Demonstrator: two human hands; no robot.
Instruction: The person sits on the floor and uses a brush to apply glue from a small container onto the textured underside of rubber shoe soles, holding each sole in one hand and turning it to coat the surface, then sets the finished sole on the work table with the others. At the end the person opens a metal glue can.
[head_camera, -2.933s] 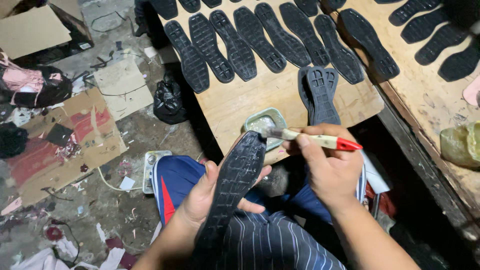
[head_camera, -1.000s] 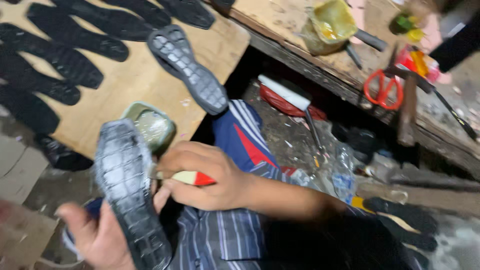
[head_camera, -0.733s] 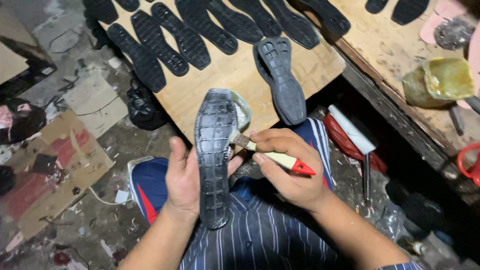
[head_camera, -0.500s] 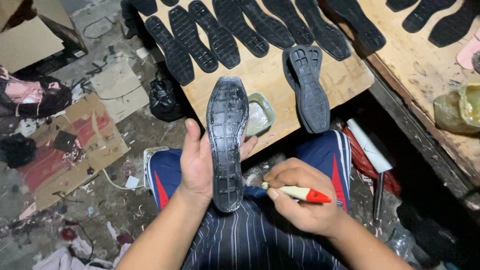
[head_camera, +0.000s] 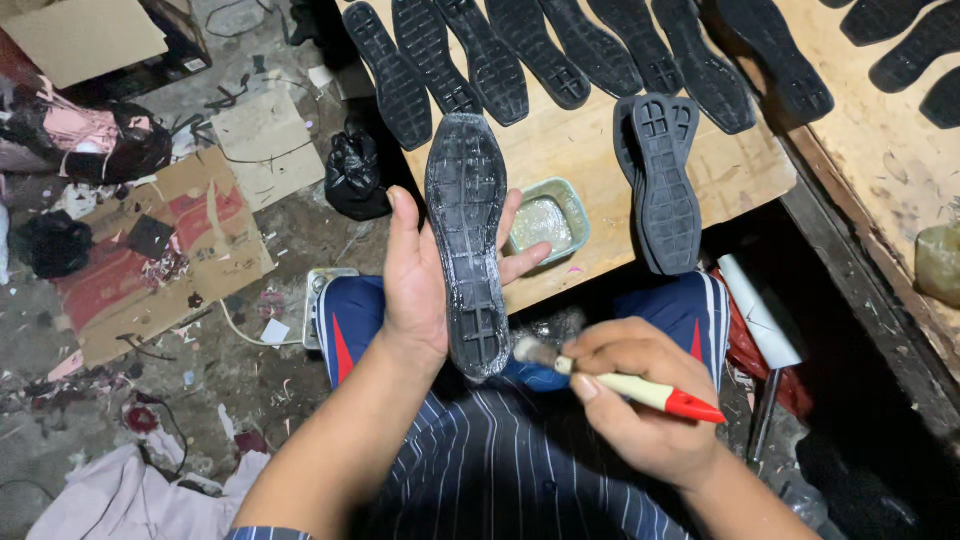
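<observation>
Wooden bench (head_camera: 560, 160) filled the top of the view, a plank board with a second dirtier surface off to the right. Floor (head_camera: 300, 240) on the left was littered: flattened cardboard (head_camera: 160, 250), a black plastic bag (head_camera: 355, 180), rags and scraps. Row of black soles (head_camera: 520, 50) lay tread-up across the far part of the bench, side by side, some touching. One separate stacked pair of soles (head_camera: 662, 180) sat nearer the bench edge, right of the rest, overhanging the edge slightly. Person sat with knees under the bench edge, striped shirt and blue trousers with red trim visible below. Held sole (head_camera: 468, 240) was upright lengthwise in front of the bench edge, toe pointing away, inner side facing the camera, surface looked wet and glossy. Left hand (head_camera: 420, 290) cradled it from behind and the left, thumb along the left edge, fingers (head_camera: 525, 262) wrapping round and showing on the right side; grip closed on the sole. Right hand (head_camera: 640, 400) was lower right, clenched round a brush (head_camera: 620, 378) with pale handle and red end; bristles sat at the heel end of the held sole, touching or just beside it, could not tell which. Small green tin (head_camera: 548, 218) with shiny glue-like contents sat on the bench just right of the held sole, between it and the stacked pair.
</observation>
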